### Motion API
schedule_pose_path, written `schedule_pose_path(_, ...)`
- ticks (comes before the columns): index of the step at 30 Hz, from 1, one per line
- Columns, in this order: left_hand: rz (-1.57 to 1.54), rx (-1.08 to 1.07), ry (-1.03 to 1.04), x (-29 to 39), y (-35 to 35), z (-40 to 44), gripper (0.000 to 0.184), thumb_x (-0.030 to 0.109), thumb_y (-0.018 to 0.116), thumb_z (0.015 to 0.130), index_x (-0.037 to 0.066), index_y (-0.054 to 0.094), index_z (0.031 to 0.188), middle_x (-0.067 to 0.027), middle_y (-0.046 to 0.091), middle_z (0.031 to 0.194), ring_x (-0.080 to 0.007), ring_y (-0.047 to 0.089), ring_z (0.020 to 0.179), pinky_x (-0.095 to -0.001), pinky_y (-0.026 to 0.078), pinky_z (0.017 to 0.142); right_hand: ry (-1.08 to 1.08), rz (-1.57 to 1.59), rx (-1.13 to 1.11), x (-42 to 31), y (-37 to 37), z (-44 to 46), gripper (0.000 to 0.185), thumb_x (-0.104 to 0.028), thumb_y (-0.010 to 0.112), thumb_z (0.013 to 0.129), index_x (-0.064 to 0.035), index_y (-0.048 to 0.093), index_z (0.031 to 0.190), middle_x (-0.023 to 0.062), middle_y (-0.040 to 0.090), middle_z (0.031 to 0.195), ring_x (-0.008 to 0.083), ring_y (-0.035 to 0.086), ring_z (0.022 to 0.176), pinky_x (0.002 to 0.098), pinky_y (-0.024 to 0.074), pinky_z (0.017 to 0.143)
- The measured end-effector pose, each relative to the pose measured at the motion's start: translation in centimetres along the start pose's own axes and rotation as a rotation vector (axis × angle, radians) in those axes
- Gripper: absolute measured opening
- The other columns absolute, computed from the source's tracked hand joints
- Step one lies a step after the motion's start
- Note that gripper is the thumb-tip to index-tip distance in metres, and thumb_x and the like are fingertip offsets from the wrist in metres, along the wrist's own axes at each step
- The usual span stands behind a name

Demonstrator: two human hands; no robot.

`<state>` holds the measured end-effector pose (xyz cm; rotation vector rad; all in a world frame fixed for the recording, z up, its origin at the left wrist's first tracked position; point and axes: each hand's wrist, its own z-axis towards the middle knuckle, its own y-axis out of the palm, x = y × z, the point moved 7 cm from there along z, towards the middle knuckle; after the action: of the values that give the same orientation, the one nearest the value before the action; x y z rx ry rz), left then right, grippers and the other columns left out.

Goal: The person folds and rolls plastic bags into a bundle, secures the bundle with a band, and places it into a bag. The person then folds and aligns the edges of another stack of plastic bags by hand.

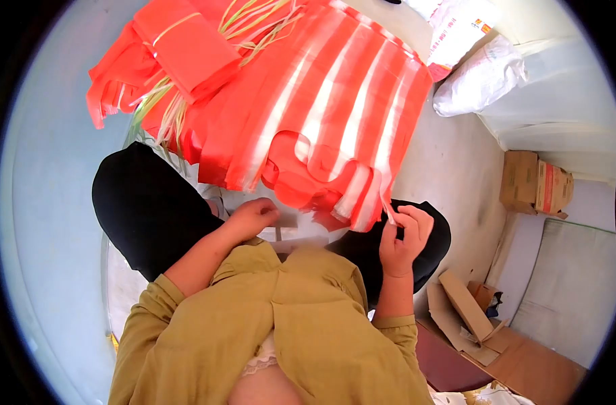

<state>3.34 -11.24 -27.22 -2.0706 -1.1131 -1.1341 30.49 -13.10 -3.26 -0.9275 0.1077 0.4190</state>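
The right hand [406,237] had its thumb and forefinger closed on a narrow pale strip [389,212] at the near corner of the fanned red bags [345,94], which lay just beyond both hands' fingers; the left hand [255,214] had curled fingers, and I could not tell whether they held anything; the step in hand looked like parting one edge from the fan, and the next move seemed to call for a firm pinch; overlapping layers beside the right fingertips could snag; beyond the left fingers lay a banded bundle of folded red material [186,57] and some pale ties [170,125]; well beyond the right fingers were a white sack [480,77] and a cardboard box [520,182].
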Motion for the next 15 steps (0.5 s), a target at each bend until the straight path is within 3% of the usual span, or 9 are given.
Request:
schedule_pose_path(4,-0.034,-0.017,-0.046,0.1,0.1,0.0,0.028,0.027,0.065,0.094,0.001,0.067,0.103,-0.0105,0.070,0.090,-0.0202,0.066,0.085,-0.0334,0.052,0.078,-0.156,-0.067,-0.246,-1.0,0.5,-0.7,0.022,-0.005,0.068,0.063,-0.0090,0.060,0.083,0.0072,0.065,0.103,0.0312,0.060,0.092,0.0441,0.0451,0.080)
schedule_pose_path(9,0.036,0.004,-0.027,0.1,-0.3,-0.3,0.028,0.026,0.065,0.094,0.000,0.066,0.104,-0.0099,0.070,0.090,-0.0188,0.066,0.083,-0.0325,0.052,0.078,-0.061,0.028,-0.229,-0.4,0.5,-1.9,0.037,-0.011,0.065,0.069,-0.0053,0.066,0.105,0.0125,0.066,0.115,0.0347,0.061,0.101,0.0454,0.0454,0.091)
schedule_pose_path(11,0.009,-0.014,-0.049,0.4,-0.1,-0.2,0.027,0.026,0.065,0.094,0.001,0.066,0.104,-0.0098,0.070,0.090,-0.0183,0.066,0.083,-0.0323,0.052,0.078,-0.049,0.056,-0.195,0.0,1.0,-1.3,0.040,-0.012,0.060,0.078,0.0004,0.064,0.116,0.0208,0.062,0.128,0.0413,0.059,0.114,0.0488,0.0435,0.102)
schedule_pose_path(13,-0.033,-0.028,-0.053,0.1,0.0,-0.1,0.026,0.026,0.064,0.096,0.000,0.065,0.103,-0.0072,0.068,0.088,-0.0154,0.064,0.083,-0.0304,0.051,0.078,-0.029,0.049,-0.226,0.4,2.5,-0.6,0.044,-0.014,0.060,0.081,0.0011,0.061,0.122,0.0226,0.057,0.138,0.0448,0.053,0.126,0.0527,0.0387,0.108)
schedule_pose_path(15,-0.048,-0.023,-0.059,0.1,-0.2,-0.3,0.026,0.026,0.064,0.097,0.000,0.064,0.103,-0.0060,0.067,0.087,-0.0141,0.064,0.082,-0.0295,0.051,0.078,-0.021,-0.038,-0.441,1.1,5.0,-0.9,0.046,-0.016,0.059,0.083,0.0010,0.060,0.126,0.0224,0.054,0.143,0.0457,0.048,0.132,0.0553,0.0351,0.111)
